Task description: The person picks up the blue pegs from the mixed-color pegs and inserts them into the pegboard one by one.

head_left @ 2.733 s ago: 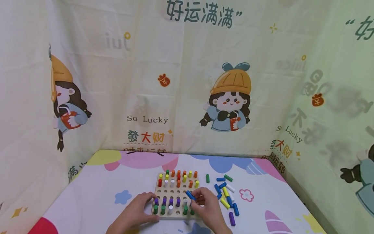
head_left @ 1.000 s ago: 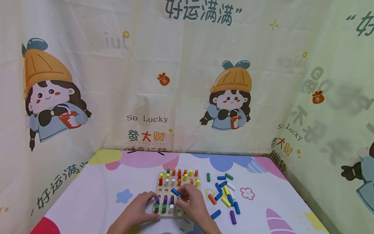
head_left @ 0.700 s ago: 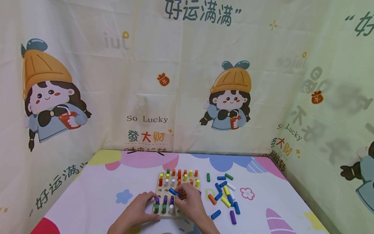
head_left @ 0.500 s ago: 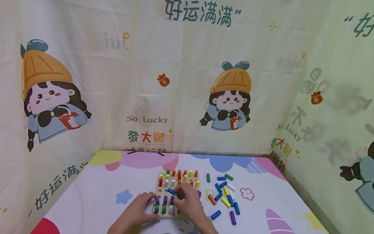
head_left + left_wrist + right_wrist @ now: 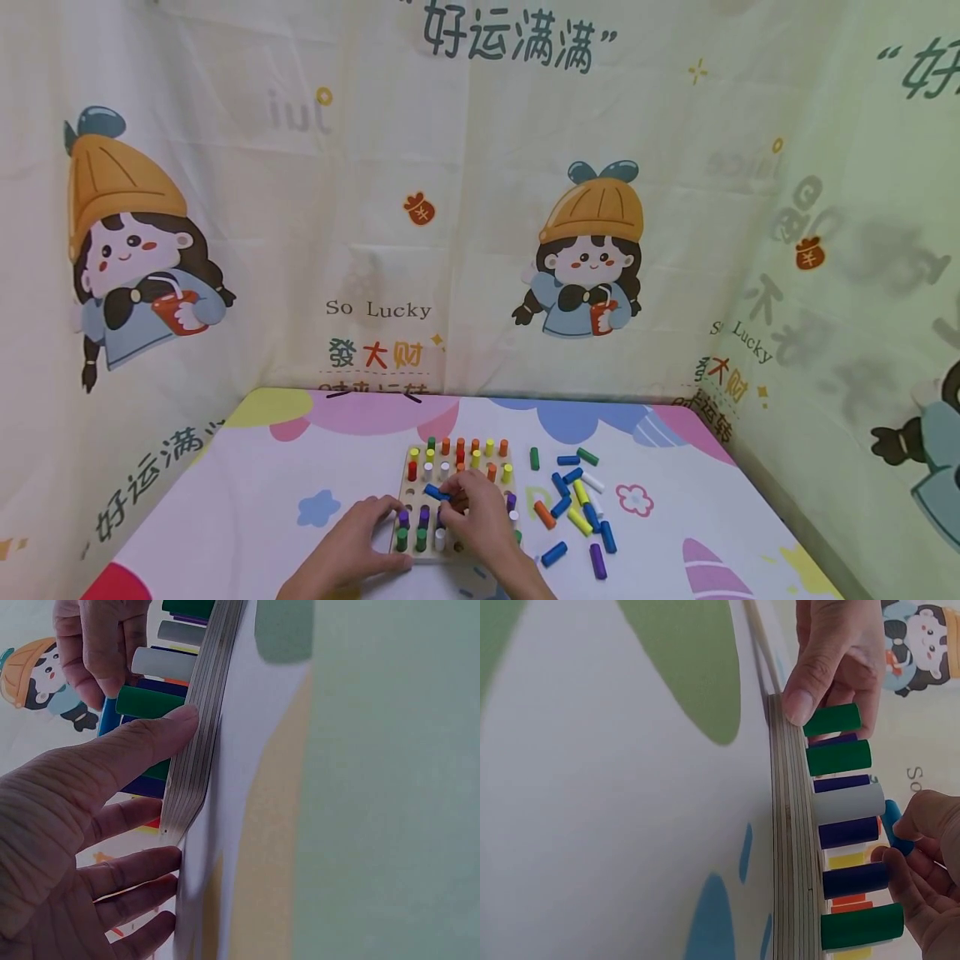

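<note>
A wooden pegboard (image 5: 431, 561) stands on the table with upright coloured pegs in its far and near rows. My left hand (image 5: 354, 540) grips its near left corner; in the left wrist view the thumb lies on the front edge and the other fingers spread along the side. Between thumb and fingertips my right hand (image 5: 480, 518) pinches a blue peg (image 5: 434, 492), tilted over the middle rows where bare holes show. The right wrist view has this blue peg (image 5: 893, 819) just beyond the near pegs. Part of the board is hidden under the right hand.
Right of the board lie several loose pegs, among them an orange peg (image 5: 545, 514), a purple peg (image 5: 597, 562), a green peg (image 5: 534, 458) and a blue peg (image 5: 554, 553). A patterned cloth (image 5: 480, 250) hangs behind the table.
My right hand has carried the blue peg leftward across the board, from its right side to the left middle holes. The left hand has stayed at the corner.
</note>
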`<state>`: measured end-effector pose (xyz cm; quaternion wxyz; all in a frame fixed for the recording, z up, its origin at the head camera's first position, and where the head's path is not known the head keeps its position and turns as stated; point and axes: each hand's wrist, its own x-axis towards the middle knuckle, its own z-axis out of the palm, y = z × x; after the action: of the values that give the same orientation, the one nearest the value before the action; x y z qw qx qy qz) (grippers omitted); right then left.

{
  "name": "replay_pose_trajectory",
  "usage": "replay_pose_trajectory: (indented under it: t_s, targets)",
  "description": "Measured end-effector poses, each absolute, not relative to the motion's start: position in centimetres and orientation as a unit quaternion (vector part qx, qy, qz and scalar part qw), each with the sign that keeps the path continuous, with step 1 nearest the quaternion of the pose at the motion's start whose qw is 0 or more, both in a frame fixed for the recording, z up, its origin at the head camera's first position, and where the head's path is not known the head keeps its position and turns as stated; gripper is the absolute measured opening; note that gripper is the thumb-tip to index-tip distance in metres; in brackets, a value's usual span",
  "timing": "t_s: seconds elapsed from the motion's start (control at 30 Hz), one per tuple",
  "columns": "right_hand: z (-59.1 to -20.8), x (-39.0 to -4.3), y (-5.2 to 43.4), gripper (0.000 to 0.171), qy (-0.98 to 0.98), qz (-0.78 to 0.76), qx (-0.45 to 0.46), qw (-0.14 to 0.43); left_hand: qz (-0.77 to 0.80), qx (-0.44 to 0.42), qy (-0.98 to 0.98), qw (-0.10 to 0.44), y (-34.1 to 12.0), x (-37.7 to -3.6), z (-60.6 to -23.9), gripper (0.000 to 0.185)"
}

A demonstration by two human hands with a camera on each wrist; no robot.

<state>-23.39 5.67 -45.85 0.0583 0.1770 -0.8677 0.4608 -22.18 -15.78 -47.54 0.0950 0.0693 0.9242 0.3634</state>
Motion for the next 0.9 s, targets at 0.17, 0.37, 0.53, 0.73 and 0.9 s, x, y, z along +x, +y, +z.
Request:
replay_pose_trajectory:
  t_s: [0.17,0.37,0.53,0.73,0.9]
  targets:
    - [-45.9,-23.8,5.4,0.011,-0.873,0.449,0.181,0.060,0.362,0.065,0.925,0.095,-15.9,-22.2,-47.6,0.065]
    - [-45.6,-24.2,5.1,0.010,-0.876,0.447,0.177,0.046,0.363,0.068,0.924,0.094,-15.9,-22.2,-47.5,0.063]
    - [-45.5,-24.5,4.9,0.009,-0.875,0.448,0.179,0.043,0.356,0.079,0.927,0.088,-15.9,-22.3,-47.6,0.065]
    - [-45.7,-24.7,4.6,0.007,-0.879,0.439,0.180,0.040,0.354,0.082,0.927,0.087,-16.0,-22.3,-47.6,0.067]
    - [-45.7,-25.0,4.3,0.005,-0.886,0.425,0.181,0.037,0.356,0.082,0.927,0.088,-16.1,-22.3,-47.7,0.067]
